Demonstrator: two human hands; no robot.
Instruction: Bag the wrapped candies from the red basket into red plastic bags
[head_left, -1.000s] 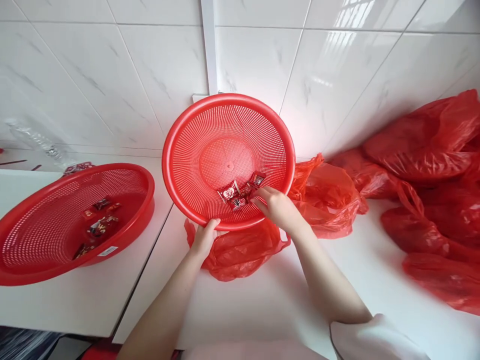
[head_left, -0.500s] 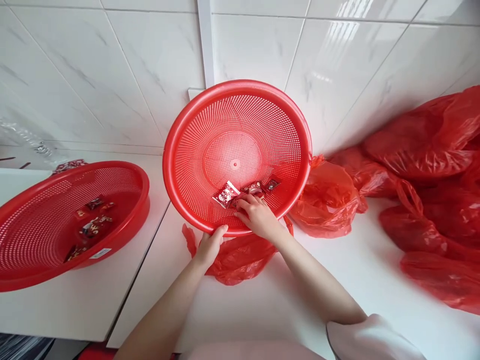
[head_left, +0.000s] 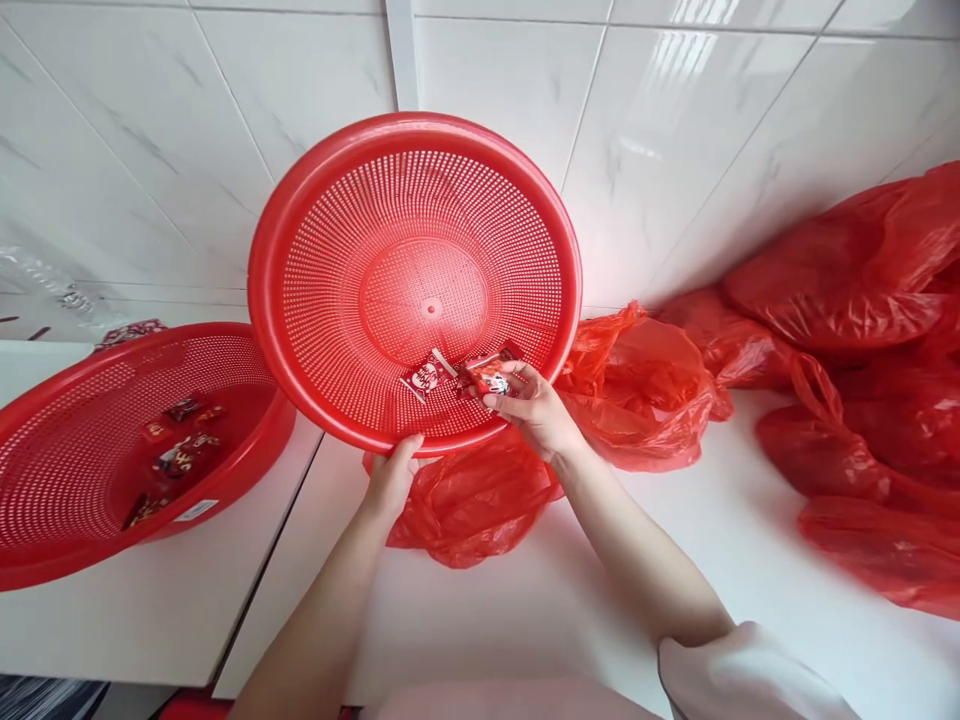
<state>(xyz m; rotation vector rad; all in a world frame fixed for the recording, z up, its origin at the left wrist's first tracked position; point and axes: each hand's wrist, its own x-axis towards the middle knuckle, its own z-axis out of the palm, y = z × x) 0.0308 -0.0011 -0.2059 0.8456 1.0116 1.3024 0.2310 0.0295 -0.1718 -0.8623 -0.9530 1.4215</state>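
Now the right hand [head_left: 543, 412] pinches a glossy red-orange wrapped packet [head_left: 489, 382], freshly raised inside the round red plastic basket [head_left: 322, 260] the left hand [head_left: 391, 480] clamps. Maroon-and-white packet [head_left: 425, 378] remains loose, left of the pinch.

red perforated basket [head_left: 264, 290]: round, tipped, opening toward the camera | red-and-white packet [head_left: 426, 377]: slanted, on basket's lower inner wall | orange-patterned packet [head_left: 491, 382]: tilted, held before basket's lower-right wall
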